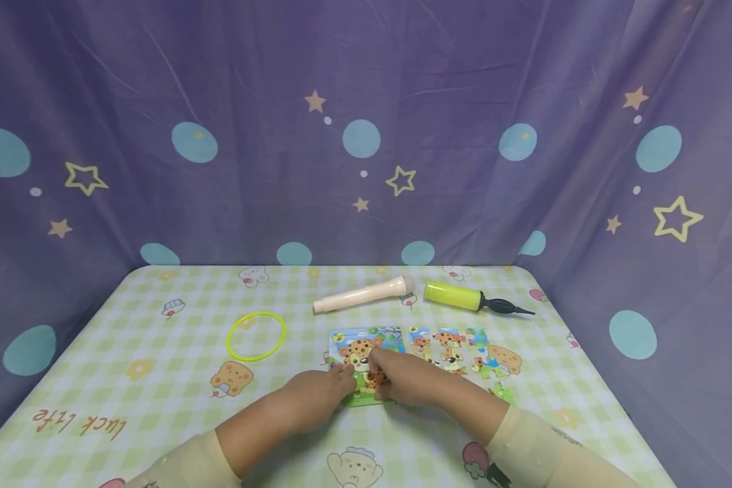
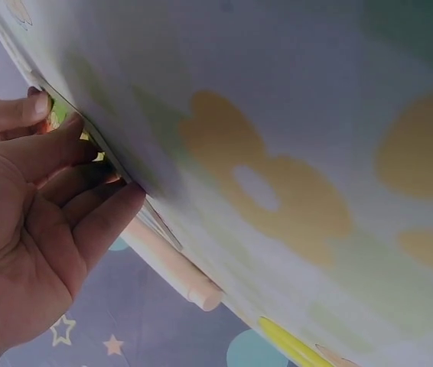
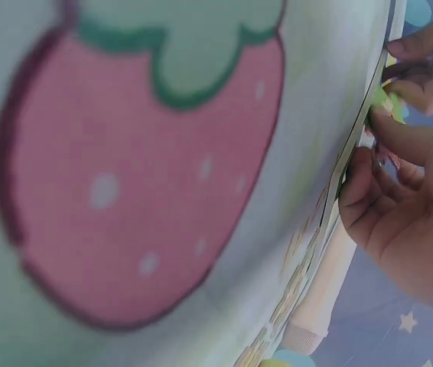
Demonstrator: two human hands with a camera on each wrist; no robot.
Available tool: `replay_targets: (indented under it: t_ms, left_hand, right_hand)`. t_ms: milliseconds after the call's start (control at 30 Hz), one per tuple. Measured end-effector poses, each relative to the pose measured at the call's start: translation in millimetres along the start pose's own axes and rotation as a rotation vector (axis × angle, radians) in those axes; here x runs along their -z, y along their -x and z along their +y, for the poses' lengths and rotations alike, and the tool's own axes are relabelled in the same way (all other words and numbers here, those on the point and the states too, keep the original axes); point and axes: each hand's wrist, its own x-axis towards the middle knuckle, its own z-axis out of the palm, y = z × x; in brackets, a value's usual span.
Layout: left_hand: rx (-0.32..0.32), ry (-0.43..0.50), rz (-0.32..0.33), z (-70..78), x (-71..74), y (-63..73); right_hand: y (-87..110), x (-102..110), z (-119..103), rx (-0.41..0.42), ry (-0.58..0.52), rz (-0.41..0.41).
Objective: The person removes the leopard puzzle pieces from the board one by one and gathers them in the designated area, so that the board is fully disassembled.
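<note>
A jigsaw puzzle board [image 1: 354, 337] with a cartoon leopard picture lies flat on the table, partly covered by both hands. My left hand [image 1: 318, 401] rests at its left side, fingertips on the board's edge and fingers fairly straight in the left wrist view. Over the board's right half, my right hand [image 1: 411, 376] reaches down with bent fingers and thumb, pinching a leopard-patterned puzzle piece [image 1: 375, 381] at the board's surface. Just right of the board lie several loose puzzle pieces [image 1: 449, 339], some partly behind the right forearm.
Behind the board lies a pale pink toy microphone [image 1: 362, 295]. A yellow hand pump [image 1: 454, 296] with a black nozzle is to its right. On the left sits a yellow ring [image 1: 229, 347]. A checked tablecloth [image 1: 177, 379] covers the table; a purple curtain [image 1: 250, 196] surrounds it.
</note>
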Motion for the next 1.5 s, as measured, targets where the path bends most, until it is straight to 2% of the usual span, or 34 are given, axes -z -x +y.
replay_targets:
  t_ms: [133, 267, 467, 633, 867, 1100, 1300, 1500]
  left_hand:
    - [0.002, 0.017, 0.003, 0.3, 1.3, 1.1]
    - [-0.004, 0.024, 0.014, 0.0, 2.9, 2.1]
    - [-0.009, 0.019, 0.011, -0.3, 3.8, 3.6]
    - [-0.001, 0.024, 0.002, 0.1, 4.4, 3.9]
    - [-0.004, 0.026, 0.009, -1.3, 1.3, 3.2]
    - [-0.009, 0.030, 0.013, -1.9, 0.0, 2.5]
    - [-0.001, 0.038, 0.012, -0.4, 2.8, 3.0]
    - [0.005, 0.035, 0.008, 0.8, 3.9, 3.3]
  right_hand:
    - [2.7, 8.0, 6.3, 0.037, -0.087, 0.025]
    - [8.7, 23.2, 14.7, 0.042, -0.229, 0.044]
    - [24.9, 51.4, 36.2, 0.016, -0.390, 0.027]
    - [42.7, 67.1, 58.5, -0.044, -0.441, 0.005]
    - [62.8, 70.0, 84.2, -0.101, -0.398, -0.066]
    - [77.6, 60.6, 95.0, -0.178, -0.406, -0.151]
    - [83.9, 51.6, 97.3, -0.176, -0.304, -0.137]
    - [90.1, 47.4, 92.0, -0.211, -0.248, -0.094]
